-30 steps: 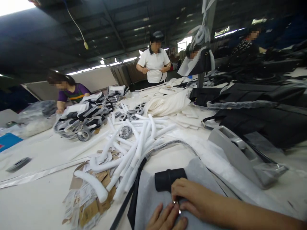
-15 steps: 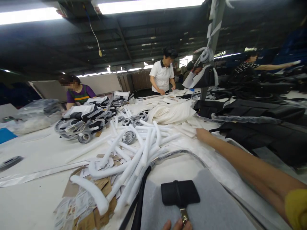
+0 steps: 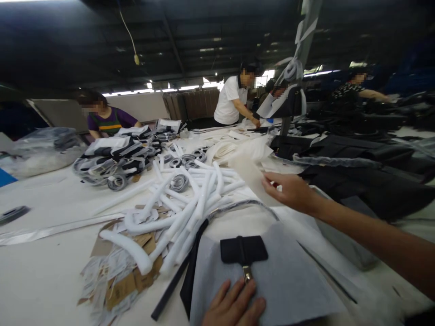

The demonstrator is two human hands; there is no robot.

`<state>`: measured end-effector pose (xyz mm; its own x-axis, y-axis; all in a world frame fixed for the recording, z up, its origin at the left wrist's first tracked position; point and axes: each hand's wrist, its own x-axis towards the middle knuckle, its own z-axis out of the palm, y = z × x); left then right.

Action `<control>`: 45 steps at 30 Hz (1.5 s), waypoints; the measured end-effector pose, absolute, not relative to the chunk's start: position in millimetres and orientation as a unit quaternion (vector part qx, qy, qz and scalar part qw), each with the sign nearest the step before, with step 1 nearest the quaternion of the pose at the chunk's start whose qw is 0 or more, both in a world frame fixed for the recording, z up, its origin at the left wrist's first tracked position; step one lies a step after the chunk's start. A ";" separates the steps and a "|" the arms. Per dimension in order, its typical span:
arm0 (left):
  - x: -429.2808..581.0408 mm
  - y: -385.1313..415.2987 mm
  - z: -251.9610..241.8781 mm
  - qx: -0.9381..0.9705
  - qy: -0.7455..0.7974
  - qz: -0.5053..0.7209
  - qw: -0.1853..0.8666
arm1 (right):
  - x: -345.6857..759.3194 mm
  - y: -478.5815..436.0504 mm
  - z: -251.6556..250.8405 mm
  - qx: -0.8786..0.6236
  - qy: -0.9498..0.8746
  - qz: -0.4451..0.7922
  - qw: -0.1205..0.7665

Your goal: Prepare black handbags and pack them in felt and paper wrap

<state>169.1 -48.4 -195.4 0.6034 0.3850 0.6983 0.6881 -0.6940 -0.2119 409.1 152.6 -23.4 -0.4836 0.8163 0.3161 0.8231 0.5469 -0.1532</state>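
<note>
My left hand (image 3: 235,304) lies flat with its fingers out on a pale grey sheet (image 3: 292,276) in front of me. Its fingertips touch the gold metal clasp (image 3: 247,273) below a black flap-shaped tab (image 3: 244,250), which rests on that sheet. Black material shows under the sheet's left edge, and a plastic-wrapped handle (image 3: 244,203) arches beyond its far edge. My right hand (image 3: 292,192) pinches a thin cream sheet (image 3: 249,177) by its edge, raised just past the handle.
White foam-like tubes (image 3: 190,213) lie heaped left of centre, with brown and white tags (image 3: 122,280) nearer me. Wrapped coils and straps (image 3: 118,154) are piled behind. Cream sheets (image 3: 224,151) lie ahead, black pieces (image 3: 367,181) right. A post (image 3: 284,127) rises beyond; several people work around.
My right hand has drawn back toward me from the cream sheets, now with one lifted. My left hand has come further into view on the grey sheet.
</note>
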 end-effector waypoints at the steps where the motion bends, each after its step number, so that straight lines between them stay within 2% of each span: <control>1: 168.0 -51.0 -187.4 -0.864 -0.319 -0.319 0.221 | 403.3 125.1 -26.3 -0.429 -0.886 0.003 0.173; 3: 169.5 -57.8 -174.9 -0.863 -0.349 -0.320 0.173 | 392.6 72.1 -39.7 -0.272 -0.949 0.004 0.158; 5: 174.1 -66.0 -168.8 -0.859 -0.386 -0.320 0.105 | 385.1 29.4 -60.0 -0.212 -0.966 0.017 0.146; 9: 181.7 -80.3 -172.0 -0.836 -0.451 -0.312 -0.002 | 384.0 -11.2 -102.4 -0.227 -0.963 0.019 0.141; 14: 182.4 -83.1 -174.8 -0.837 -0.453 -0.306 -0.025 | 388.7 -19.6 -128.3 -0.255 -0.954 -0.057 0.147; 18: 181.0 -80.6 -169.0 -0.843 -0.439 -0.311 -0.005 | 380.8 -24.8 -137.2 -0.263 -0.949 -0.095 0.146; 23: 180.1 -78.4 -171.4 -0.849 -0.414 -0.327 0.016 | 376.9 -29.0 -148.2 -0.270 -0.946 -0.079 0.162; 28: 179.2 -78.9 -171.8 -0.828 -0.362 -0.420 0.087 | 384.1 -29.0 -153.9 -0.274 -0.944 -0.037 0.180; 33: 179.2 -81.0 -148.1 -0.811 -0.384 -0.397 0.191 | 382.9 -29.0 -156.0 -0.296 -0.935 0.033 0.194; 35: 181.2 -78.5 -141.4 -0.830 -0.395 -0.344 0.191 | 379.0 -28.6 -146.7 -0.300 -0.932 0.086 0.186; 38: 185.4 -72.8 -146.2 -0.864 -0.405 -0.270 0.133 | 378.0 -16.2 -113.5 -0.283 -0.924 0.206 0.152; 41: 189.1 -68.9 -164.8 -0.858 -0.423 -0.255 0.137 | 382.3 24.1 -71.1 -0.215 -0.925 0.310 0.051; 43: 192.1 -67.0 -178.3 -0.840 -0.425 -0.275 0.198 | 378.8 66.2 -52.5 -0.193 -0.941 0.276 -0.004; 45: 197.4 -63.5 -190.8 -0.807 -0.425 -0.311 0.268 | 362.6 113.1 -48.9 -0.209 -0.960 0.189 0.007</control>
